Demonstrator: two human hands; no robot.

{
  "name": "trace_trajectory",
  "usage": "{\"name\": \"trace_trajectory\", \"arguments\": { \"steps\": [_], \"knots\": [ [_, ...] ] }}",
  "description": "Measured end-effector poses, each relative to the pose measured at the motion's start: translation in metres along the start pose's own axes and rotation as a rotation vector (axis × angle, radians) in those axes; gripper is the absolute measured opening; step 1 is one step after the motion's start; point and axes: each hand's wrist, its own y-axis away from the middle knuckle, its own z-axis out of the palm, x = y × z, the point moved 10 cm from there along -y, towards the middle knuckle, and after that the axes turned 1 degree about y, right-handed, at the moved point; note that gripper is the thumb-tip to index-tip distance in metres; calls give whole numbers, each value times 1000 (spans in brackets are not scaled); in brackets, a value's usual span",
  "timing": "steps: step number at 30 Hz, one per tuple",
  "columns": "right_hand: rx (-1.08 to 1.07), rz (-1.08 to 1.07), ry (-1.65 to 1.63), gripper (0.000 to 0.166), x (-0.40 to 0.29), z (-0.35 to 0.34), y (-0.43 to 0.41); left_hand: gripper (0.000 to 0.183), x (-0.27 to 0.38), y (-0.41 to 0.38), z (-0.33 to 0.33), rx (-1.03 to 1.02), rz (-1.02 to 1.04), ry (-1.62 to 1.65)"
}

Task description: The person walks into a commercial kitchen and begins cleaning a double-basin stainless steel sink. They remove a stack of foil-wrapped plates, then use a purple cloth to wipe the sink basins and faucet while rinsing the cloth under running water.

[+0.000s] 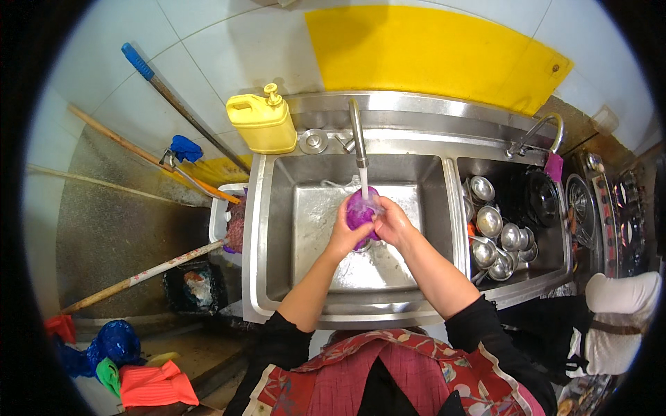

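In the larger basin of a stainless steel sink (307, 244), I hold a wet, rounded purple object (358, 210); my fingers and the water keep me from telling what it is. My left hand (344, 229) grips its left side, thumb across the front. My right hand (393, 221) has hold of its right side. A stream of water from the metal faucet (358, 132) lands on the object between my hands. Below it the basin's drain (362, 245) is partly covered.
Steel bowls (489, 221) and ladles fill the right basin, beside a black pan (541, 197). A yellow jug (263, 124) stands on the back-left rim. Mop handles (177, 104) lean at left. Part of a person (551, 327) in black shows at right.
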Motion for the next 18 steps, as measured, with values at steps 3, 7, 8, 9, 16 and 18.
{"name": "trace_trajectory", "arguments": {
  "steps": [3, 7, 8, 9, 16, 18],
  "knots": [
    [-132, -45, 591, 23, -24, 9, 13, 61, -26, 3, 10, -123, -372, 510],
    [-238, -633, 1668, 45, -66, 56, 61, 49, -24, 6, 23, -232, -517, 821],
    [-265, -879, 1940, 50, -68, 73, 79, 50, -19, 6, 26, -263, -540, 896],
    [-261, -1032, 2040, 58, -69, 78, 84, 52, -27, 6, 29, -307, -604, 799],
    [-548, -741, 2142, 32, -49, 51, 44, 51, -2, 18, 62, -632, -628, 317],
    [-470, -647, 2170, 26, -45, 51, 40, 49, -9, 3, 62, -764, -379, -6]
  ]
}}
